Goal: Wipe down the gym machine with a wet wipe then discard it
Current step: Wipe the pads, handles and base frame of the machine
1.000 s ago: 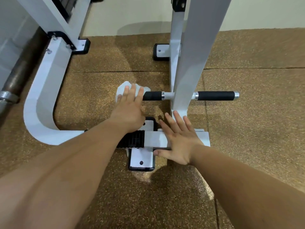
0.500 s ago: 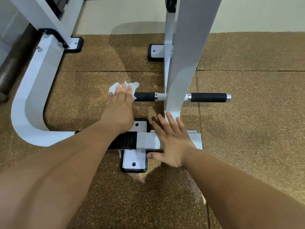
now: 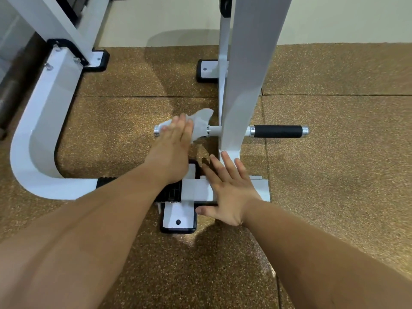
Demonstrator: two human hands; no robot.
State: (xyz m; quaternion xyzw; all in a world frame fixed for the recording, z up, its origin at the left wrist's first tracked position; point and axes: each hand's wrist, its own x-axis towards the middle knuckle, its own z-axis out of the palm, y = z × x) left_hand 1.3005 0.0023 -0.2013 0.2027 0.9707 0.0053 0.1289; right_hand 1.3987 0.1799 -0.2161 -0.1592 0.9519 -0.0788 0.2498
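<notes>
Speckled rubber floor (seamed tiles), cream wall.

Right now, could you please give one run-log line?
phase: wiping | left-hand grip: presses white wet wipe onto chrome-capped left handle | right-hand grip: flat on white metal base bar

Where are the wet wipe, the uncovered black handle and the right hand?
wet wipe (image 3: 201, 123): head view, its loose upper flap.
black handle (image 3: 277, 131): head view, middle of the foam.
right hand (image 3: 230, 194): head view, back of the hand.
</notes>
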